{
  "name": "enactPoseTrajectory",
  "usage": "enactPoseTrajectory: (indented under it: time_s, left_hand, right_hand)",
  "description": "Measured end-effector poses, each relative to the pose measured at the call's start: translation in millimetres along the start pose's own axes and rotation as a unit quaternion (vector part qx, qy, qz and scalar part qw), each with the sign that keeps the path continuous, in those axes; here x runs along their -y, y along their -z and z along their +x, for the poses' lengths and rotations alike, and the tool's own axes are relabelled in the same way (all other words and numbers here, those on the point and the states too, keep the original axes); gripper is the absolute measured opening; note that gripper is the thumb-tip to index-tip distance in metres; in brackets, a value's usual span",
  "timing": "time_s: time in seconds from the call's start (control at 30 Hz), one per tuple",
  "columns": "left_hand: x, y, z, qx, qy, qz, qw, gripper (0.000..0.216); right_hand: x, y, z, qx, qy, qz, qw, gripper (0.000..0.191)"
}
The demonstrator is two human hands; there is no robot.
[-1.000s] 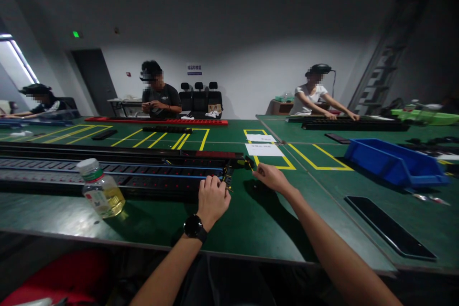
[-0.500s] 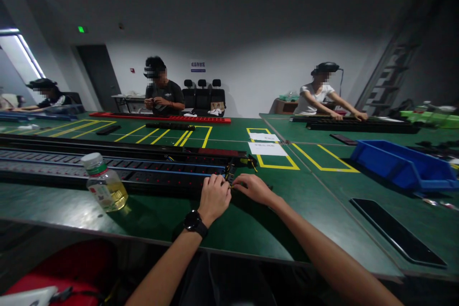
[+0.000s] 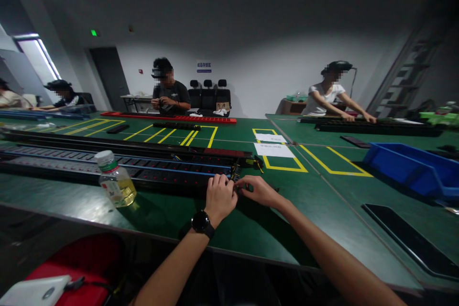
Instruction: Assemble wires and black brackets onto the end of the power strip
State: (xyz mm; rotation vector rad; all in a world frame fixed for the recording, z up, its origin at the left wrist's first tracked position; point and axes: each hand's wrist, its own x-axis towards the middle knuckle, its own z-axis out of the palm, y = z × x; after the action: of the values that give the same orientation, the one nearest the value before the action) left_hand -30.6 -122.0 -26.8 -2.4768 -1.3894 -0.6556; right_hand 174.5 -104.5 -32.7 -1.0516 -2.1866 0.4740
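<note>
My left hand (image 3: pixel 220 197), with a round black wristwatch (image 3: pixel 202 223) on the wrist, was curled knuckles-up on the near right end of the long black power strip (image 3: pixel 143 172), fingers bent down over its edge and pressing on it. My right hand (image 3: pixel 258 190) sat just beside it, thumb and forefinger pinched together at that same end, where small yellow and black wires (image 3: pixel 234 170) stuck up; whether anything lay between those fingertips was too small to tell.

The strip was a narrow, hard, matte bar with a row of sockets and a thin blue line down its length. Its long axis ran left to right across the green matted table (image 3: pixel 287 210), right end at my hands, left end running off past the edge of view. More black bars lay parallel just behind it.

To the left, near the strip, stood a clear plastic bottle of yellow liquid (image 3: pixel 115 185), white cap, green-and-white label with print too small to read. Yellow tape lines boxed off bays on the mat, and two white paper sheets (image 3: pixel 274 149) lay in one; their printing was not legible. A blue plastic bin (image 3: pixel 412 168) sat well to the right, a flat glossy black panel (image 3: pixel 412 244) nearer me.

Across the table, a person in a dark shirt (image 3: pixel 170 95) and a person in a white shirt (image 3: pixel 332 98) worked at their own bars. A blue wall sign (image 3: pixel 203 64) carried white characters I could not read.
</note>
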Motion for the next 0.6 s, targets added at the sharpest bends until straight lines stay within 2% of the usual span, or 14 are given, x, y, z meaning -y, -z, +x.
enactPoseTrajectory:
  time_s: [0.27,0.6]
  left_hand:
    - [-0.4,0.2,-0.4,0.000,-0.009,-0.027,1.000,0.017]
    - [-0.1,2.6,0.5,0.002,-0.015,-0.024,1.000,0.026]
  right_hand:
    - [-7.4,-6.8,0.6,-0.052,-0.028,-0.030,0.998,0.015]
    - [-6.8,-17.9,0.0,-0.086,-0.033,-0.084,0.992,0.012]
